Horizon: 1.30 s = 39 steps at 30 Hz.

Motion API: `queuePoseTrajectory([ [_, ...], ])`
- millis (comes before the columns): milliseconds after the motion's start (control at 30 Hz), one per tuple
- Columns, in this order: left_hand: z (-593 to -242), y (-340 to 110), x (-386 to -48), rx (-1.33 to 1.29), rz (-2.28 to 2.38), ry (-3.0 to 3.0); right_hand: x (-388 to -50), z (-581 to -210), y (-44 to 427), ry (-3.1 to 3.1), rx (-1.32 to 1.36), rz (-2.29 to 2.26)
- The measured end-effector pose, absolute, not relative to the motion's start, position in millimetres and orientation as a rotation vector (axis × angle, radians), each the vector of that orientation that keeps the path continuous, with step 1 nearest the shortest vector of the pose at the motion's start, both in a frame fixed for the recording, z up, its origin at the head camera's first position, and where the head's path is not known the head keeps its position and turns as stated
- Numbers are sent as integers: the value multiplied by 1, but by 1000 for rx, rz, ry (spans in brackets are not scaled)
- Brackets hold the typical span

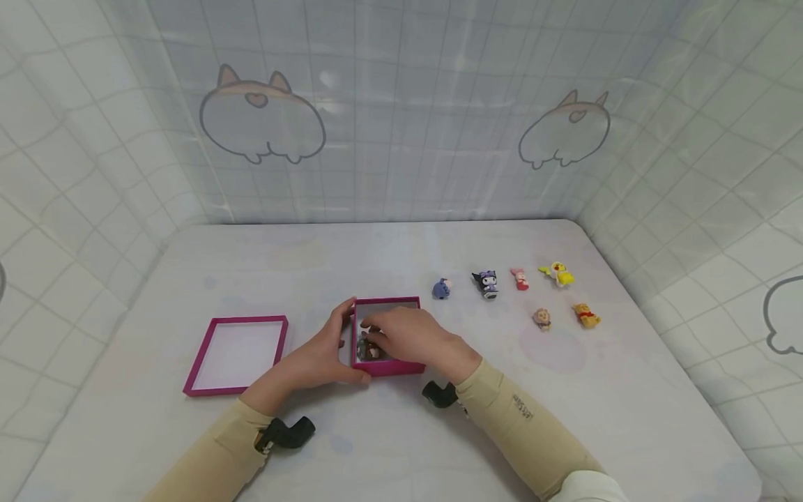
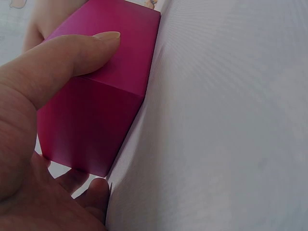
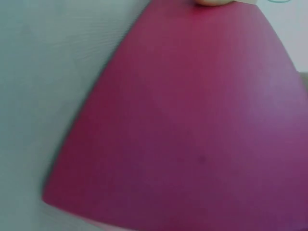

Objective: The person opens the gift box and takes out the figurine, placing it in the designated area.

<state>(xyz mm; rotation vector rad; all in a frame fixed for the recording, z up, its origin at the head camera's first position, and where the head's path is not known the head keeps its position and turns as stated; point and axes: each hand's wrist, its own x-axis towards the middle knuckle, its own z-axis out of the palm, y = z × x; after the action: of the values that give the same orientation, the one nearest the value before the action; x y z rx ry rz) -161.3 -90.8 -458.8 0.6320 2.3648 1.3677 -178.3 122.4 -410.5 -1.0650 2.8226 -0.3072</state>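
A deep pink open box (image 1: 389,367) stands near the middle of the table, with small figurines (image 1: 369,348) in grey and brown at its left inside. My left hand (image 1: 323,352) grips the box's left side; in the left wrist view its thumb (image 2: 96,53) lies on the front wall and the other fingers reach around the far side. Over the box's right rim, my right hand (image 1: 408,333) reaches in with bent fingers at the figurines. Whether it pinches one is hidden. The right wrist view is mostly filled by the box wall (image 3: 192,120).
Left of the box lies a shallow pink-rimmed lid (image 1: 235,390), white inside. On the right stand or lie several toy figures: a blue one (image 1: 442,288), a black-and-purple one (image 1: 487,284), a pink one (image 1: 520,279), a yellow one (image 1: 558,274), a beige one (image 1: 542,318) and an orange bear (image 1: 586,316).
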Motion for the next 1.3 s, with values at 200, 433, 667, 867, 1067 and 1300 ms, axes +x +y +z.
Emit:
queuePoseTrajectory([
  [200,-457,-91,-161,635,1361,2367,-180,-405,126,2729,-1052,-315],
  [433,-455,-90,-161,606,1347,2369,-179,-406,120,2799,-960,-219],
  [667,-455,-91,-161,601,1347,2362,-178,-407,118,2822,-927,-209],
  [867,-456,-91,-161,596,1342,2368,-177,-406,117,2835,-920,-188],
  [1067,-457,-91,-162,603,1348,2369,-178,-405,117,2832,-928,-199],
  [1300,-457,-91,-162,604,1342,2368,-182,-402,123,2805,-913,-427],
])
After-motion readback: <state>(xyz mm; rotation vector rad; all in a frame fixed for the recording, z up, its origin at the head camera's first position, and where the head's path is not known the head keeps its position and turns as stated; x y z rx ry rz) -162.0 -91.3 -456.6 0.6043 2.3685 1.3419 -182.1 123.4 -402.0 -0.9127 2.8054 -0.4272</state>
